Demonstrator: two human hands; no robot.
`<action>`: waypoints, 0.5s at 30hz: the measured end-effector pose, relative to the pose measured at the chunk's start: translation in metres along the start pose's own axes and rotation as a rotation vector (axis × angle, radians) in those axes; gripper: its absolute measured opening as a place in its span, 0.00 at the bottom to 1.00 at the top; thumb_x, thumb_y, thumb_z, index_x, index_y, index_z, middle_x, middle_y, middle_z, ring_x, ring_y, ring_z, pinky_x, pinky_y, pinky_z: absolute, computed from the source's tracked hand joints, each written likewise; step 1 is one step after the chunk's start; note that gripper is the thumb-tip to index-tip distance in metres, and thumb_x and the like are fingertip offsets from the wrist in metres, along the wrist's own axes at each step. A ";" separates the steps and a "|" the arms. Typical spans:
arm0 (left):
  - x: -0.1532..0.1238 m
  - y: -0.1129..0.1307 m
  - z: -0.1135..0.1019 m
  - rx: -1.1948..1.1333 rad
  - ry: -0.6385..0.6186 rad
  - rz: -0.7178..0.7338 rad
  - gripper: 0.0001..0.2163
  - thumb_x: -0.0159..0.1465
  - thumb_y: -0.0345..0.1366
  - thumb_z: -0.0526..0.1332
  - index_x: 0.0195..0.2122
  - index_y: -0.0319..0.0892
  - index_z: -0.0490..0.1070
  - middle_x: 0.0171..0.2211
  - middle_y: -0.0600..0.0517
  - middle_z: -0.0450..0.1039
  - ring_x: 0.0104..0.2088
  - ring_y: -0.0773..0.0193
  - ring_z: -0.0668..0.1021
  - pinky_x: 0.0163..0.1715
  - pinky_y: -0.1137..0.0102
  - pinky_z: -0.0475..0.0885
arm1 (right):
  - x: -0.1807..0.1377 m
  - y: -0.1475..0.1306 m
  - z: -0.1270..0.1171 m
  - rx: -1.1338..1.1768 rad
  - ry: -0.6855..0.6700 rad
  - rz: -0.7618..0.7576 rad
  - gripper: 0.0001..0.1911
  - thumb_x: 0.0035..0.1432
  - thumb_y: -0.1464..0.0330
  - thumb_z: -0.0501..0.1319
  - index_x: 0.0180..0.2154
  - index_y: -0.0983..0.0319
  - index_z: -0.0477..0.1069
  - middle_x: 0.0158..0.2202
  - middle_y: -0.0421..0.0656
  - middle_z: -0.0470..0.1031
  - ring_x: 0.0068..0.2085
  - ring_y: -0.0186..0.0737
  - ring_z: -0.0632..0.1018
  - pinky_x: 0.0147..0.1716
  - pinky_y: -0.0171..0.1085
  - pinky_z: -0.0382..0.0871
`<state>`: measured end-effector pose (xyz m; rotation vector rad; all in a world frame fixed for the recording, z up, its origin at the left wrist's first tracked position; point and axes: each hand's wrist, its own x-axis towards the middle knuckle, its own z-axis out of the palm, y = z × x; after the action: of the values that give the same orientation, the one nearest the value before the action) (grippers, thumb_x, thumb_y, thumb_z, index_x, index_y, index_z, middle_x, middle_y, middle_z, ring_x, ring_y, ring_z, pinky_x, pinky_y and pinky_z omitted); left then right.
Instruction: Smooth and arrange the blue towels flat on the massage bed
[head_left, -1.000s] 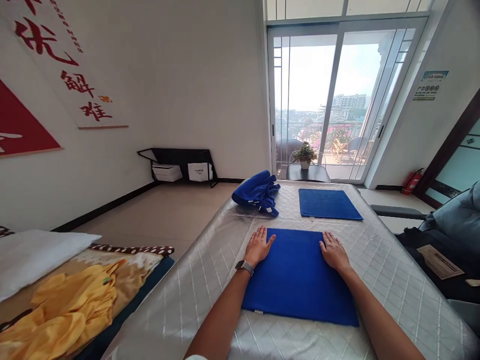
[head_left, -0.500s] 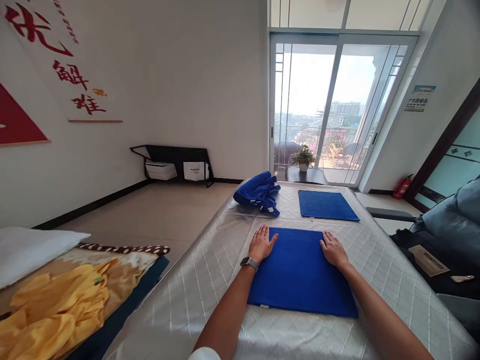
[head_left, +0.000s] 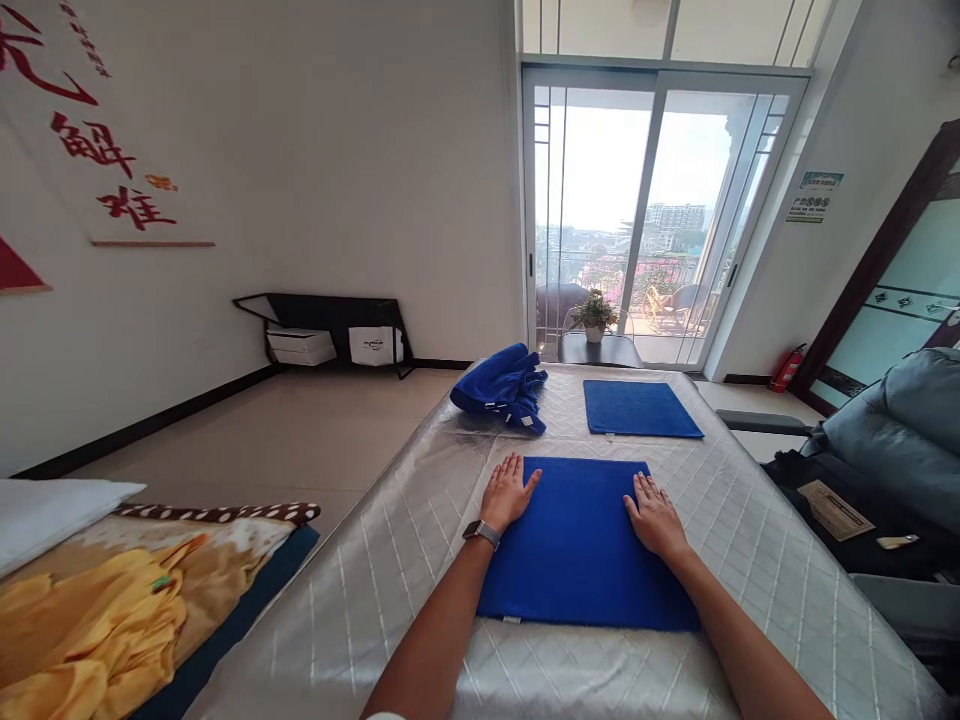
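Note:
A blue cloth (head_left: 581, 550) lies spread flat on the silvery quilted cover (head_left: 375, 590) in front of me, a small white tag on its near edge. My left hand (head_left: 508, 494) rests with fingers stretched out on the cloth's far left corner. On the far right part, my right hand (head_left: 657, 516) lies flat with its fingers extended. Neither hand grips anything. Farther back, a second blue cloth (head_left: 641, 408) is laid flat, and to its left sits a crumpled heap of blue cloths (head_left: 501, 388) with several white tags.
At the lower left are a yellow garment (head_left: 97, 620) and a white pillow (head_left: 64, 515) on a bed. A grey armchair (head_left: 900, 430) stands at the right. Beyond the far edge, a potted plant (head_left: 595, 312) stands on a chair before sliding glass doors (head_left: 652, 220).
The view has turned slightly to the right, so everything sits farther left. My right hand has shifted slightly inward and nearer to me on the cloth; my left hand keeps its place.

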<state>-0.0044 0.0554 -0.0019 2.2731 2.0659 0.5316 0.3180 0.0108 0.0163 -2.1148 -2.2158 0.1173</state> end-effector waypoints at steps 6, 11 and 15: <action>0.000 -0.001 0.000 0.017 -0.014 -0.001 0.40 0.70 0.60 0.34 0.69 0.33 0.53 0.70 0.39 0.52 0.70 0.52 0.55 0.68 0.58 0.50 | -0.001 0.000 -0.001 0.037 -0.005 0.001 0.36 0.70 0.55 0.38 0.71 0.68 0.43 0.73 0.46 0.43 0.73 0.43 0.44 0.69 0.45 0.36; -0.001 0.000 0.000 0.026 -0.023 0.005 0.39 0.71 0.60 0.34 0.70 0.33 0.52 0.70 0.39 0.51 0.70 0.53 0.55 0.68 0.58 0.49 | -0.002 0.003 -0.004 0.087 -0.038 0.000 0.36 0.70 0.55 0.37 0.72 0.67 0.41 0.74 0.45 0.41 0.73 0.42 0.42 0.69 0.46 0.34; 0.000 0.000 0.000 0.047 -0.071 -0.009 0.39 0.71 0.59 0.34 0.70 0.31 0.50 0.71 0.38 0.48 0.71 0.53 0.53 0.69 0.58 0.48 | -0.005 0.005 -0.005 0.116 -0.043 -0.007 0.37 0.70 0.55 0.36 0.72 0.67 0.40 0.74 0.45 0.39 0.73 0.42 0.41 0.69 0.47 0.32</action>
<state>-0.0048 0.0548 -0.0017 2.2714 2.0764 0.3996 0.3235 0.0063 0.0208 -2.0630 -2.1815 0.2861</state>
